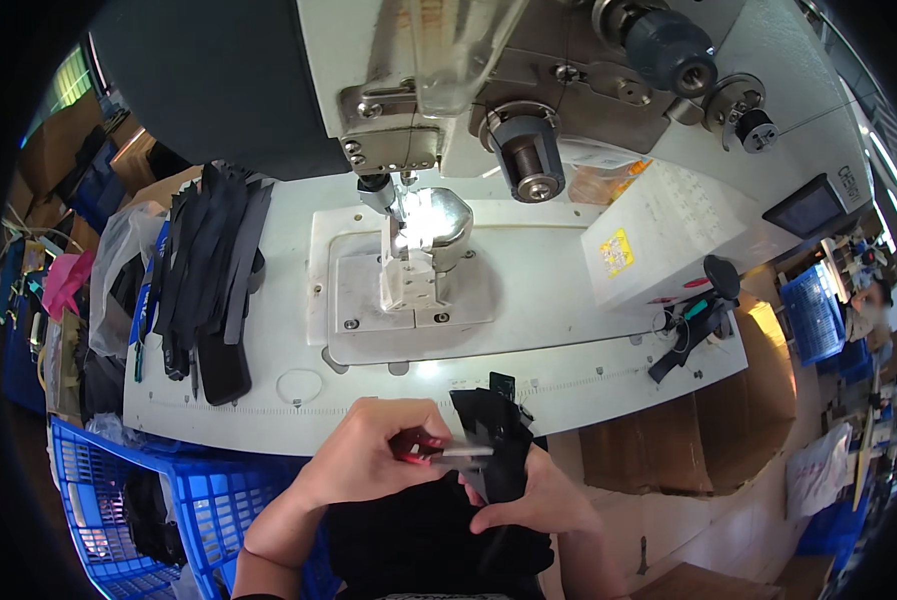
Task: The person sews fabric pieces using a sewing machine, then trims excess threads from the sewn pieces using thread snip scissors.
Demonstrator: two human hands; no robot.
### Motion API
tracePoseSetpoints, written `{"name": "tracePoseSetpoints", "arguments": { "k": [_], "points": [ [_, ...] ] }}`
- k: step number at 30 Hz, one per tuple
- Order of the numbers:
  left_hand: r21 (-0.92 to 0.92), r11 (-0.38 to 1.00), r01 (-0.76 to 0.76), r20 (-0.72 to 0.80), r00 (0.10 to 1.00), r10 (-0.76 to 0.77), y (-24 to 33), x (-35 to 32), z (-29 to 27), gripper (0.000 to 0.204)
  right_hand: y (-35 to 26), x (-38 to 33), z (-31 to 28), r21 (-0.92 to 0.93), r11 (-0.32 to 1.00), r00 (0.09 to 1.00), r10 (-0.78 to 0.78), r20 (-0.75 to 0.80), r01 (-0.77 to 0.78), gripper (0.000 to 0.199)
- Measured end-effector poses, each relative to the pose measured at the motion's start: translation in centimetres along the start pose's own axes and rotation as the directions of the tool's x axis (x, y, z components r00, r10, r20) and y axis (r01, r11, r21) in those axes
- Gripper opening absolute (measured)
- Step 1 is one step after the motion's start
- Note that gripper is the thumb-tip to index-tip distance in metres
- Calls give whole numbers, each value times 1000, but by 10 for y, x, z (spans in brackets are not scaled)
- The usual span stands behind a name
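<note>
In front of the sewing machine's bed, my two hands meet over a folded black fabric piece (493, 415). My left hand (363, 455) is closed around a small red-handled thread snips (463, 452), whose pale metal end is blurred and reaches across the fabric. From the other side, my right hand (548, 500) grips the black piece, thumb toward me and the fingers mostly hidden behind it. The sewing machine (418, 265) stands beyond my hands, its lamp lit over the needle area.
Black fabric strips (203, 265) lie at the table's left, a dark phone (224, 368) below them. A pale ring (299, 387) rests near the front edge. Blue crates (203, 510) stand at lower left, a cardboard box (668, 440) at right. Dark tools (693, 335) lie at the table's right end.
</note>
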State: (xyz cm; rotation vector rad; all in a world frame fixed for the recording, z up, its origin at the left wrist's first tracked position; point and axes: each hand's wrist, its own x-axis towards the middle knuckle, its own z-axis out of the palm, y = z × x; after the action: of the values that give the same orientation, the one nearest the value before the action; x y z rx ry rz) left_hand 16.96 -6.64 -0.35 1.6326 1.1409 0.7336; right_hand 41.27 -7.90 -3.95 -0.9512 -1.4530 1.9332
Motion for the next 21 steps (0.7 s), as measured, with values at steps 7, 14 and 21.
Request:
{"name": "tracePoseSetpoints", "arguments": {
  "k": [7, 14, 21],
  "points": [
    [-159, 978, -138, -360, 930, 73, -11, 4, 8, 33, -5, 1, 2, 225, 974, 999, -7, -36, 15, 20],
    [485, 801, -352, -314, 784, 535, -41, -5, 7, 43, -11, -1, -3, 379, 925, 1000, 27, 0, -25, 22],
    [524, 735, -430, -289, 722, 628, -48, 2, 13, 39, -19, -2, 6, 291, 956, 999, 29, 25, -35, 22]
  ]
}}
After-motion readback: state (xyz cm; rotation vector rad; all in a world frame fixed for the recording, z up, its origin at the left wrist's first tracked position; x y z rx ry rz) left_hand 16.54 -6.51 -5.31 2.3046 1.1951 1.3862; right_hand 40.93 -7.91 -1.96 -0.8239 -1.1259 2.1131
